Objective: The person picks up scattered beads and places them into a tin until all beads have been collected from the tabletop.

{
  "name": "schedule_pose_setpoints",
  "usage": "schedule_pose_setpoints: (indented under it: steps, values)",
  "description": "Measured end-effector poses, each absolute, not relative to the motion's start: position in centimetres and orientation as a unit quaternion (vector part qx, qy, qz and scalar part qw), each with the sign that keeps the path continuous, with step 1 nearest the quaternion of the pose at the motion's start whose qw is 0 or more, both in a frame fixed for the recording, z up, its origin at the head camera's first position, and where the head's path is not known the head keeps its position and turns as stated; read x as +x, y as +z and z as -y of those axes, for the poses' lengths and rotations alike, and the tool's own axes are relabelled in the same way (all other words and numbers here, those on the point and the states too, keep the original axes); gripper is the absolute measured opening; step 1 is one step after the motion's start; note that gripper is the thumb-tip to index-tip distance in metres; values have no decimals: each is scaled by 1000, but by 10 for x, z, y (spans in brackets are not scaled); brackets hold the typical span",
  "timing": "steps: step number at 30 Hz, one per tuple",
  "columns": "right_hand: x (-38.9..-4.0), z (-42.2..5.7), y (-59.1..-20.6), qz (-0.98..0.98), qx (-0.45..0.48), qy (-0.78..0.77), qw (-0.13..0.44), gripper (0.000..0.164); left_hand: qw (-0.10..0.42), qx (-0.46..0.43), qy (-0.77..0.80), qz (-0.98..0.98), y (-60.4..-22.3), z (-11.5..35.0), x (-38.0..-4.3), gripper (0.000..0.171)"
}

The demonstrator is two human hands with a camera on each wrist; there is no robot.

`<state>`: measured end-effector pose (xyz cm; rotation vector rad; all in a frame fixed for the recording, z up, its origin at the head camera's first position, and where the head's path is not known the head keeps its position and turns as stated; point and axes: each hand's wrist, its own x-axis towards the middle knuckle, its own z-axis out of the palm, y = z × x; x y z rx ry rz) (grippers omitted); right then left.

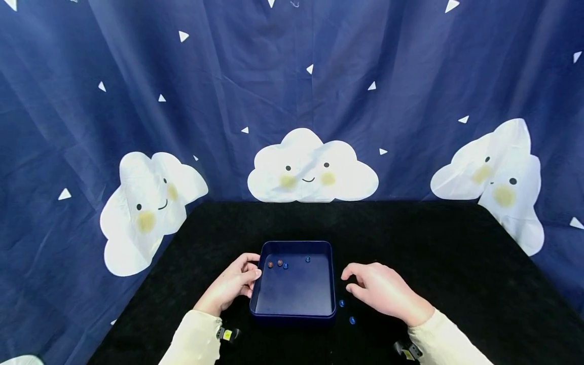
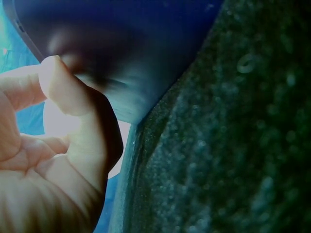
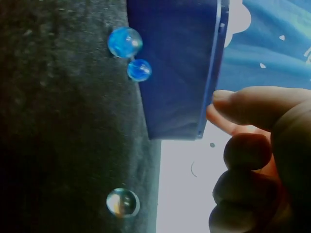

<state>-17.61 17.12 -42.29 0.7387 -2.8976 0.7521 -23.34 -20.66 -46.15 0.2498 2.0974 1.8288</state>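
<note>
My left hand (image 1: 234, 281) holds the left side of a square dark blue tray (image 1: 294, 319), its thumb (image 2: 63, 87) against the outer wall. Inside, toward the back, lie two reddish-brown marbles (image 1: 275, 263) and two blue ones, a left blue marble (image 1: 285, 265) and a right blue marble (image 1: 307, 259). Just right of the tray, my right hand (image 1: 383, 291) hovers with bent fingers and a gap between thumb and index, holding nothing. Below it on the cloth sit two blue marbles, a nearer marble (image 1: 353, 320) and a farther marble (image 1: 342, 303) beside the tray wall.
A clear marble (image 3: 123, 202) with an orange tint lies on the cloth in the right wrist view. Black cloth (image 1: 410, 233) covers the table. A blue curtain (image 1: 283, 91) with white clouds hangs behind and at both sides.
</note>
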Motion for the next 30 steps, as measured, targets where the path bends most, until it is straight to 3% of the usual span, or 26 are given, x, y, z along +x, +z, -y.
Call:
schedule_pose_setpoints:
  steps: [12, 30]
  values:
    - [-174, -162, -437, 935, 289, 199, -54, 16, 176, 84, 645, -739, -459, 206, -234, 49]
    - [-176, -167, -432, 935, 295, 197, 8, 18, 173, 86, 645, -740, -460, 205, -233, 49]
